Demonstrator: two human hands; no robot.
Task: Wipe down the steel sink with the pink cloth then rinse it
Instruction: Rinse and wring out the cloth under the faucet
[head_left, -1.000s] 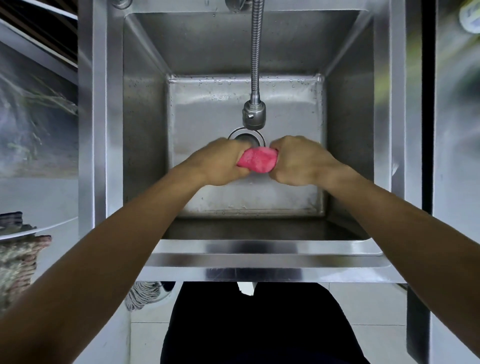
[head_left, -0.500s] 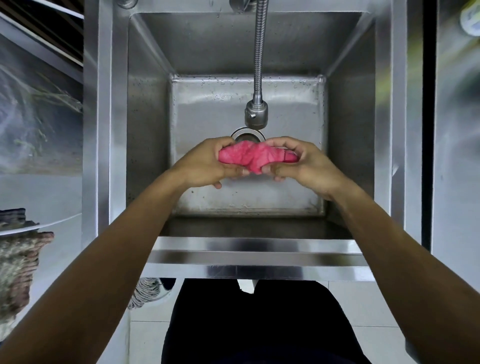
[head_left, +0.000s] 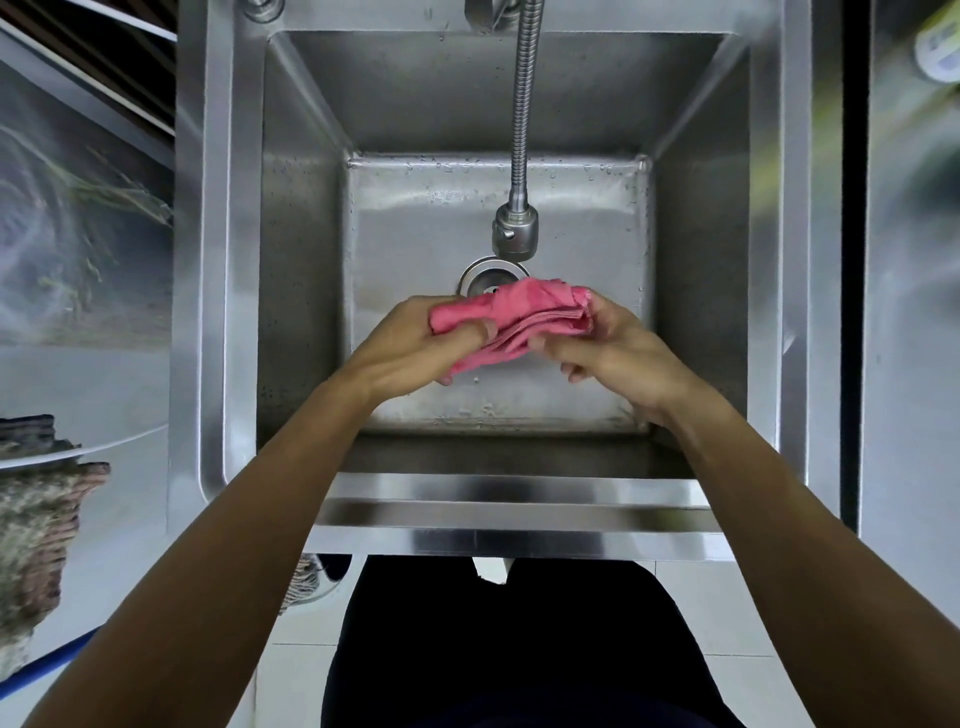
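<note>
Here, droplets bead the steel sink (head_left: 291, 291) floor

Two bare forearms, no sleeves, watch or rings; left hand (head_left: 415, 345) and right hand (head_left: 615, 353) ungloved. Dark clothing (head_left: 498, 644) covers the legs.

Both hands, left hand (head_left: 410, 348) and right hand (head_left: 613, 353), grip the pink cloth (head_left: 519, 317) over the sink (head_left: 301, 260).

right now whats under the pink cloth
The cloth is held by the left hand and right hand over the sink floor. The drain shows partly; its near edge is covered.
</note>
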